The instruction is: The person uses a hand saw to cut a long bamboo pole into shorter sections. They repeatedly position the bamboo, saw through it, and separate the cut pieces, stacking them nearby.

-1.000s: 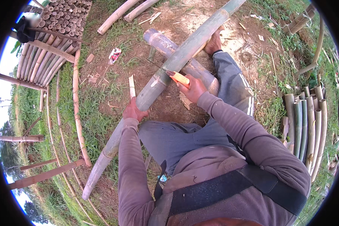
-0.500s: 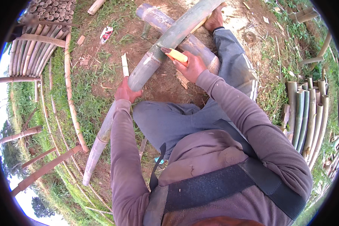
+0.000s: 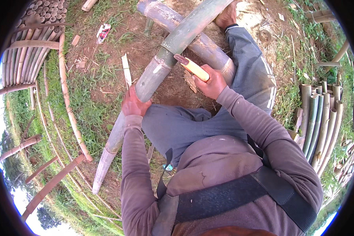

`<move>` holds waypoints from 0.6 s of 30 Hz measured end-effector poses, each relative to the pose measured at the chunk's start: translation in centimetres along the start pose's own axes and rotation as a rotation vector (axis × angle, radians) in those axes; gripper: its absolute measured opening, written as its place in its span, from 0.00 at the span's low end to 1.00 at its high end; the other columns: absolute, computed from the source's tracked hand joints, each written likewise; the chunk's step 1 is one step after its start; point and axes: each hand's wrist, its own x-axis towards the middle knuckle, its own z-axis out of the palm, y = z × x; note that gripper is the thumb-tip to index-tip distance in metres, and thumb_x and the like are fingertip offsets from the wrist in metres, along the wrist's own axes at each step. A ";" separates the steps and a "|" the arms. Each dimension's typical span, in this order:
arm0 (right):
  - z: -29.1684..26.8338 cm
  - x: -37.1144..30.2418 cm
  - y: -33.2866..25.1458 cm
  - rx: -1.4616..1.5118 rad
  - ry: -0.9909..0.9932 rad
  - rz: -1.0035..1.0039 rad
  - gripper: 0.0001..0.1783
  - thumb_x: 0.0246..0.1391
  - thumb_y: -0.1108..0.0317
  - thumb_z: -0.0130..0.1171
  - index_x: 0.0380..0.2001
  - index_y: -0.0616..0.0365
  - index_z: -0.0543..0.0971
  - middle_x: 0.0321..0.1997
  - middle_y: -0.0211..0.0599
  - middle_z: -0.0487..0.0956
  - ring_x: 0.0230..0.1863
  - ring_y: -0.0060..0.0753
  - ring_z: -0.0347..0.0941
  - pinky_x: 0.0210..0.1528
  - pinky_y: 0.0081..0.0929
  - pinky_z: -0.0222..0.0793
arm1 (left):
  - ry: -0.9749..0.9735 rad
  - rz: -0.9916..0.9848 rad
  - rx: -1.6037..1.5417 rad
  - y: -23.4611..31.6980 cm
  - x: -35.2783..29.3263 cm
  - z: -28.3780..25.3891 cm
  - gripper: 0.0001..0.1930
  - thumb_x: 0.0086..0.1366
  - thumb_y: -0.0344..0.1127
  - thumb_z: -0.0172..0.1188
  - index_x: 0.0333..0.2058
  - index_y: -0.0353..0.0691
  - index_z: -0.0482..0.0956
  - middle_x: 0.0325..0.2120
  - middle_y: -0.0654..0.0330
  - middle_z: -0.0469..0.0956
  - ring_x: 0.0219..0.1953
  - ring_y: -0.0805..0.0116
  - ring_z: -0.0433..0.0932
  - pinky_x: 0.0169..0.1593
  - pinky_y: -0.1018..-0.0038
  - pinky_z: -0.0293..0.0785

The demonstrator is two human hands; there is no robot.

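A thick green-grey bamboo pole slants from the far middle toward me, resting across another bamboo pole. A dark cut line crosses its upper side just beyond a node. Around its near end wraps my left hand, fingers closed. A thinner pale pole runs from beneath that hand to the near left; the hand hides whether they join. My right hand grips a yellow-handled hand saw with a reddish-brown front end, just right of the pole. The saw's blade is hard to make out.
Stacked bamboo poles lie behind a rail at the far left. More cut poles stand at the right. A red and white packet and a pale bamboo strip lie on the grass. My bare foot is near the pole's far end.
My right hand has drawn the saw back to the right, away from the pole, where its blade lay across the cut. My left hand keeps its hold. The whole view has shifted slightly.
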 end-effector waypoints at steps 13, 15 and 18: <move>-0.5 -1.8 -1.4 0.010 0.052 0.034 0.13 0.58 0.65 0.71 0.38 0.60 0.79 0.28 0.47 0.82 0.28 0.47 0.83 0.34 0.39 0.76 | -0.215 -0.011 -0.178 -0.5 0.4 -2.7 0.48 0.43 0.49 0.83 0.64 0.45 0.70 0.52 0.46 0.82 0.54 0.41 0.82 0.57 0.51 0.79; -1.0 -2.6 -1.2 0.017 0.046 0.018 0.12 0.58 0.64 0.71 0.37 0.59 0.79 0.27 0.47 0.81 0.28 0.49 0.82 0.33 0.39 0.76 | -0.188 0.013 -0.201 -1.0 0.2 -2.1 0.49 0.44 0.49 0.83 0.64 0.45 0.70 0.53 0.45 0.82 0.54 0.40 0.82 0.57 0.51 0.79; 0.6 -2.6 1.3 0.039 0.115 -0.002 0.12 0.58 0.63 0.70 0.35 0.58 0.79 0.26 0.49 0.81 0.28 0.54 0.81 0.33 0.41 0.76 | -0.098 0.006 -0.091 -0.2 0.2 -0.5 0.49 0.44 0.50 0.82 0.65 0.46 0.69 0.54 0.45 0.81 0.54 0.40 0.82 0.57 0.51 0.79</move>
